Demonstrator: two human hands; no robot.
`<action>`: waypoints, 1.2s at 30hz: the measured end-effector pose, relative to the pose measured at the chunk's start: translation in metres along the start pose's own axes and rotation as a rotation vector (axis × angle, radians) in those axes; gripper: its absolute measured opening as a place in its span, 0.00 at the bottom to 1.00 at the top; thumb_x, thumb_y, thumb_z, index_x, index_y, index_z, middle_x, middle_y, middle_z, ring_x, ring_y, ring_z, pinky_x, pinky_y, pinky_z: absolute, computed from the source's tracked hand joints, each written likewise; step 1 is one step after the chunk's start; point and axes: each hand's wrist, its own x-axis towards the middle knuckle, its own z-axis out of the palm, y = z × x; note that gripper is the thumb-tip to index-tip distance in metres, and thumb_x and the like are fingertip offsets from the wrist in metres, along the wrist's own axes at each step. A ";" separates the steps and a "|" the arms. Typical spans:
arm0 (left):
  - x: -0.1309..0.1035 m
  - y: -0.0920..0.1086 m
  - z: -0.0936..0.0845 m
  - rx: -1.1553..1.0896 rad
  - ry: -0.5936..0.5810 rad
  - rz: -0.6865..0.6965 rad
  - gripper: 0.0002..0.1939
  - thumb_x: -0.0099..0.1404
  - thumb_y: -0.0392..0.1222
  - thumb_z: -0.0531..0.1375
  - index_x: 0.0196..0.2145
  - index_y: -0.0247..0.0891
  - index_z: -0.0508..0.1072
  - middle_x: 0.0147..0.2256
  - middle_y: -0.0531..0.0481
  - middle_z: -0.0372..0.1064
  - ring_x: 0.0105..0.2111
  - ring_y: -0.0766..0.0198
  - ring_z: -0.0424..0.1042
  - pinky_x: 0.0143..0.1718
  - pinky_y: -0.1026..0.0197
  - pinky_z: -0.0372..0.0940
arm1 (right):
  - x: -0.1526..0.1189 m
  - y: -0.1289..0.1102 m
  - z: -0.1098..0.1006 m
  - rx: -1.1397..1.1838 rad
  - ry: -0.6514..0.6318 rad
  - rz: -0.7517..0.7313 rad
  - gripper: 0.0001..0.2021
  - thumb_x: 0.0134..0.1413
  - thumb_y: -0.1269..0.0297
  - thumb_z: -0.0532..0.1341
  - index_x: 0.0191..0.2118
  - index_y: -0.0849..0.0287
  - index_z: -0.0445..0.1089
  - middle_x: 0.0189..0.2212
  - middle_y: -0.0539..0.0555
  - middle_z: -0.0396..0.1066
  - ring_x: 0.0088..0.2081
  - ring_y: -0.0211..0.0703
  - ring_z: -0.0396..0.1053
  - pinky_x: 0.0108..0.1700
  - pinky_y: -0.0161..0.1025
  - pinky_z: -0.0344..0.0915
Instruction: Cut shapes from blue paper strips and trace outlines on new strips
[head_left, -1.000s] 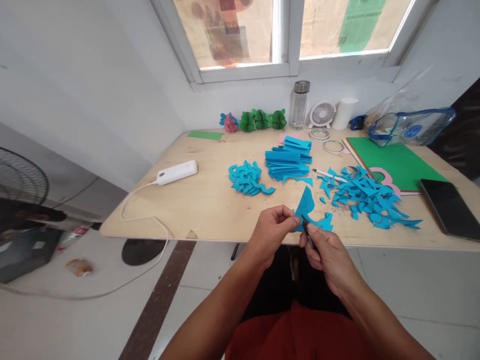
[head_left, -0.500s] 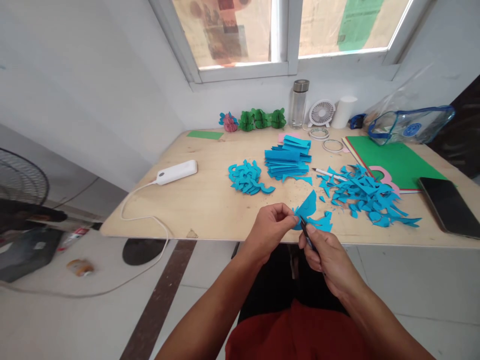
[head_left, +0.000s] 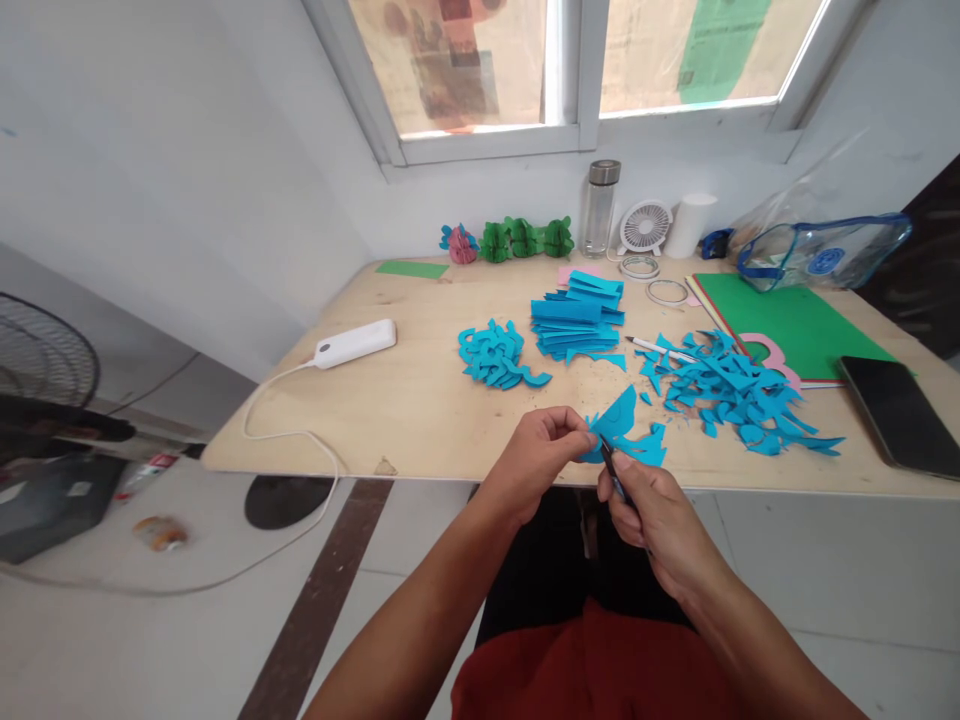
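Observation:
Over the table's front edge, my left hand pinches a piece of blue paper between thumb and fingers. The paper is partly cut, with a pointed flap standing up and a ragged strip trailing right. My right hand is closed around dark scissors, their tips against the paper beside my left thumb. The handles are mostly hidden in my fingers. Beyond my hands lie a pile of curved blue cut-outs and a stack of folded blue strips. Blue scraps are heaped to the right.
A white pen touches the scraps. At right are a phone and green paper sheets. Along the wall stand green paper ornaments, a glass bottle and a small fan. A white power bank trails its cable off the left edge.
The upright flap of the blue paper has tipped slightly to the right and lower. Both hands keep nearly the same place and grip.

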 end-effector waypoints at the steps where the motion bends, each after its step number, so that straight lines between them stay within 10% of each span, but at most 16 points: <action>1: 0.000 -0.001 0.000 -0.005 0.002 -0.003 0.09 0.50 0.42 0.64 0.21 0.36 0.67 0.22 0.54 0.65 0.26 0.68 0.63 0.33 0.63 0.58 | 0.000 0.000 0.000 -0.001 0.002 0.001 0.26 0.50 0.38 0.59 0.25 0.60 0.66 0.10 0.40 0.47 0.14 0.27 0.40 0.17 0.31 0.36; 36: 0.001 -0.001 -0.003 0.083 -0.073 -0.028 0.07 0.47 0.40 0.63 0.21 0.35 0.68 0.21 0.56 0.63 0.24 0.71 0.60 0.30 0.65 0.56 | 0.000 0.002 -0.001 -0.023 0.015 -0.011 0.27 0.51 0.37 0.59 0.25 0.61 0.67 0.10 0.40 0.49 0.13 0.27 0.42 0.16 0.31 0.38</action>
